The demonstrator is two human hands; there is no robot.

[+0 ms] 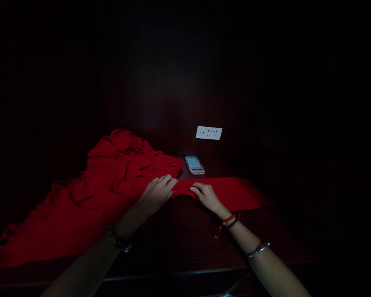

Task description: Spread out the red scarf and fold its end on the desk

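A red fringed scarf (pixel 105 185) lies across a dark wooden surface, heaped and crumpled on the left. To the right a narrower part of it lies flat, its fringe pointing right. My left hand (pixel 160 189), with a ring on one finger, is closed on the cloth where the heap meets the flat part. Just to its right, my right hand (pixel 206 196) pinches the scarf's near edge between thumb and fingers. Between the two hands the cloth is gathered into small folds.
A phone (pixel 194 165) with a lit screen lies just behind the scarf. On the dark back panel is a white socket plate (pixel 209 133). The front edge of the dark surface (pixel 185 239) runs below my hands. The sides are too dark to make out.
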